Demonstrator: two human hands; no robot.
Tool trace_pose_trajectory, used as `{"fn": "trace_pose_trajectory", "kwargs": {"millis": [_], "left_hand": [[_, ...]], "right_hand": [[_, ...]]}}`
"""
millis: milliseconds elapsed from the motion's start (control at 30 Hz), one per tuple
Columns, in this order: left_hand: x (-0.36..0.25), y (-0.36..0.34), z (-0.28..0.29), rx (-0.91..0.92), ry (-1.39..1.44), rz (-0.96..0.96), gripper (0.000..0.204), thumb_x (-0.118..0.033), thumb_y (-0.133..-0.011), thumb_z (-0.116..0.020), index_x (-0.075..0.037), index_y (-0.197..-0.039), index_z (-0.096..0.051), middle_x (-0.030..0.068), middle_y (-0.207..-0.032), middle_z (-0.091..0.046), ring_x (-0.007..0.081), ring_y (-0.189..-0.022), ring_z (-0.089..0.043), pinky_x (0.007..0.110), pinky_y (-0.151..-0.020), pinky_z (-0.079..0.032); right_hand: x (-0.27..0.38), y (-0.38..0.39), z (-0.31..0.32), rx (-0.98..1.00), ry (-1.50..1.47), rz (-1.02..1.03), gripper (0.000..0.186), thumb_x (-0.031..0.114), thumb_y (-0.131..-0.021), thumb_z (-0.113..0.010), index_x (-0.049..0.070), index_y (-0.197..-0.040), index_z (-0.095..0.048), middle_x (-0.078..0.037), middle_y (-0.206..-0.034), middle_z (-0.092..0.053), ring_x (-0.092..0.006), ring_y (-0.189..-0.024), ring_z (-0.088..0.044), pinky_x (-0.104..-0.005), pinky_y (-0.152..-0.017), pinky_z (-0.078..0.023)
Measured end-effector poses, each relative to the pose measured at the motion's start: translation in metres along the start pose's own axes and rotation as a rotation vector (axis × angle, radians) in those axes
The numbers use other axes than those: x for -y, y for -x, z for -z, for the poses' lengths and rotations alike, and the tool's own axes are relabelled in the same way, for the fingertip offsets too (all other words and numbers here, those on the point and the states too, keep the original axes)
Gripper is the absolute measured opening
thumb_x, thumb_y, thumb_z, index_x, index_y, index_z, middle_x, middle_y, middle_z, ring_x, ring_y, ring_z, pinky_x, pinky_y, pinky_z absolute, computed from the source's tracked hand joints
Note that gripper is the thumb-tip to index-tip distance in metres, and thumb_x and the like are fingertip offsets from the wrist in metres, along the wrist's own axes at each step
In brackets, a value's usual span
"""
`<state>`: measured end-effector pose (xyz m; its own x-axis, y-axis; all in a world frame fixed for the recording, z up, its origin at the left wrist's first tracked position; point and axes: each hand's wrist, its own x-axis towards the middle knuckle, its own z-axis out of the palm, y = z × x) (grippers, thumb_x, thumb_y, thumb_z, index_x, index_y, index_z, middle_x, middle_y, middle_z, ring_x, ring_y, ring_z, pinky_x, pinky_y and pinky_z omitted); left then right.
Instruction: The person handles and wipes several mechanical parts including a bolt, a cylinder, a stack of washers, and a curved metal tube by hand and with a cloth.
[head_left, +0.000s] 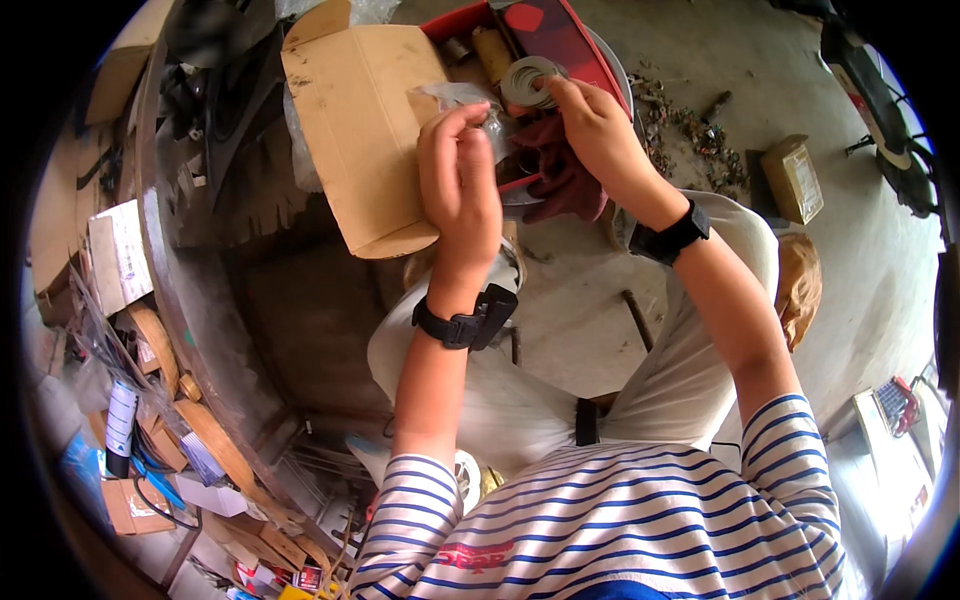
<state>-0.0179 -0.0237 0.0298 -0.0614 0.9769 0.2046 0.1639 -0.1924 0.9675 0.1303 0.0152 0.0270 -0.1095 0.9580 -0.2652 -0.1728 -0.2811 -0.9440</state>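
Ring (511, 86) over box (578, 48), pinched in right hand (606, 135) — left hand (462, 180) at box's left edge, fingers half-curled, hold unclear. Ring-handling step, seemingly — next calls for steady pinch.

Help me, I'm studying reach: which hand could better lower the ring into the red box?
Probably the right hand: it pinches the ring over the red box, while the left hand is by the plastic.

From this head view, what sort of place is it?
Likely a workshop or storeroom, judging by the grey floor, the small debris scattered on it, and the cardboard boxes jumbled along the left.
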Motion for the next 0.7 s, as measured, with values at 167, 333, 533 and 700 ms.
{"fn": "trace_pose_trajectory", "kwargs": {"millis": [167,333,533,700], "left_hand": [[-0.003,0.002,-0.002,-0.082,-0.666,-0.294,0.025,-0.005,-0.086,-0.057,-0.001,-0.111,-0.053,0.0208,-0.128,-0.038,0.0332,-0.109,-0.044,0.042,-0.098,-0.034],[0.002,0.003,-0.007,-0.038,-0.902,-0.287,0.028,0.0,-0.082,-0.056,0.005,-0.109,-0.05,0.0268,-0.13,-0.033,0.0406,-0.105,-0.048,0.045,-0.092,-0.04],[0.011,0.005,-0.003,0.007,-0.892,-0.221,0.029,-0.003,-0.086,-0.053,0.009,-0.111,-0.049,0.0281,-0.118,-0.048,0.0436,-0.104,-0.052,0.046,-0.088,-0.044],[0.012,0.004,0.002,0.056,-0.86,-0.204,0.028,-0.005,-0.087,-0.053,0.009,-0.111,-0.052,0.0239,-0.112,-0.055,0.04,-0.102,-0.055,0.043,-0.087,-0.046]], "right_hand": [[-0.008,0.006,-0.013,0.025,0.593,0.192,0.035,0.028,-0.096,-0.045,-0.003,-0.082,-0.055,-0.017,-0.065,-0.061,-0.0311,-0.062,-0.062,-0.0393,-0.057,-0.048],[-0.023,0.009,-0.019,0.057,0.855,0.488,0.027,0.026,-0.093,-0.048,0.001,-0.087,-0.057,-0.015,-0.078,-0.06,-0.0342,-0.067,-0.061,-0.0415,-0.058,-0.05],[-0.024,0.006,-0.025,0.114,1.011,0.536,0.024,0.025,-0.093,-0.048,0.004,-0.096,-0.057,-0.01,-0.085,-0.062,-0.0313,-0.07,-0.063,-0.0391,-0.058,-0.053],[-0.025,0.007,-0.025,0.109,1.073,0.558,0.024,0.026,-0.093,-0.048,0.005,-0.099,-0.059,-0.009,-0.087,-0.062,-0.0286,-0.07,-0.064,-0.0364,-0.057,-0.053]]}}
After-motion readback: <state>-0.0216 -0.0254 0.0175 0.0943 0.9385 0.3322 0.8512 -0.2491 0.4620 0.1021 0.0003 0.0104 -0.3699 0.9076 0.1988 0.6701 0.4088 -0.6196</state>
